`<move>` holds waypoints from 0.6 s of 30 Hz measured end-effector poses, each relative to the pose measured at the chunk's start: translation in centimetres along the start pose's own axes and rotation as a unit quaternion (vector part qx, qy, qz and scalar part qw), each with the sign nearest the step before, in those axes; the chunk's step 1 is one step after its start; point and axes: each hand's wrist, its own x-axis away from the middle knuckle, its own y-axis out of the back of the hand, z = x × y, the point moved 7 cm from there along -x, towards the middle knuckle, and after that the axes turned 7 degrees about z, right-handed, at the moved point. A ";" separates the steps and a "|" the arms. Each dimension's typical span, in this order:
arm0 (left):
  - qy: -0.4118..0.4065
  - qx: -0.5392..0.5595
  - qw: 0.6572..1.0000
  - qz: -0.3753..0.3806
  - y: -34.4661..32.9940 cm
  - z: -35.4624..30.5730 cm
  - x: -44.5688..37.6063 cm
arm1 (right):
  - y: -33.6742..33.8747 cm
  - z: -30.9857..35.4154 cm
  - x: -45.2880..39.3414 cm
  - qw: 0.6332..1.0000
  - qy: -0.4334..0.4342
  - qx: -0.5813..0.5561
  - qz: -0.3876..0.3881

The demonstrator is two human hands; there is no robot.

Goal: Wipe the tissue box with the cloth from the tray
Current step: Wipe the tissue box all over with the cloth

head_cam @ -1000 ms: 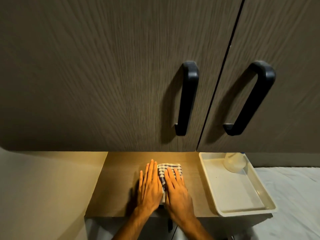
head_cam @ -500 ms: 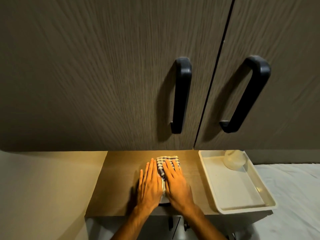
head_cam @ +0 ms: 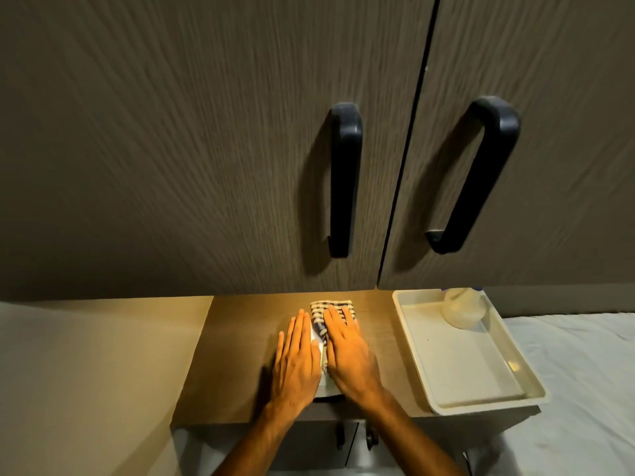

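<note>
A checked cloth point(head_cam: 324, 311) lies over the top of the tissue box point(head_cam: 323, 386), which stands on the small wooden table point(head_cam: 237, 345). My right hand point(head_cam: 347, 352) presses flat on the cloth, fingers pointing away from me. Beside it, my left hand point(head_cam: 297, 359) rests flat on the left part of the box, its fingers straight and together. Only a pale strip of the box shows between and below the hands. The white tray point(head_cam: 481, 379) sits at the table's right end.
A clear spray bottle point(head_cam: 462, 309) stands in the tray's far corner. Dark cupboard doors with two black handles point(head_cam: 345, 180) hang above the table. A pale wall is at the left and a white sheet point(head_cam: 584, 372) at the right.
Both hands and the cloth have slid slightly away from me over the box top. The view has shifted a little.
</note>
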 end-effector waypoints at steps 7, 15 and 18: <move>0.002 0.035 0.999 -0.008 0.0 0.1 0.0 | -1.8 -1.9 4.3 0.983 -0.094 -0.154 -0.022; -0.006 0.130 0.991 -0.040 1.9 -0.6 0.6 | 0.9 0.2 -0.2 1.000 -0.024 -0.018 0.001; 0.023 0.208 0.977 -0.038 2.5 -0.4 0.5 | 1.4 -1.8 -1.0 0.971 -0.098 -0.214 -0.041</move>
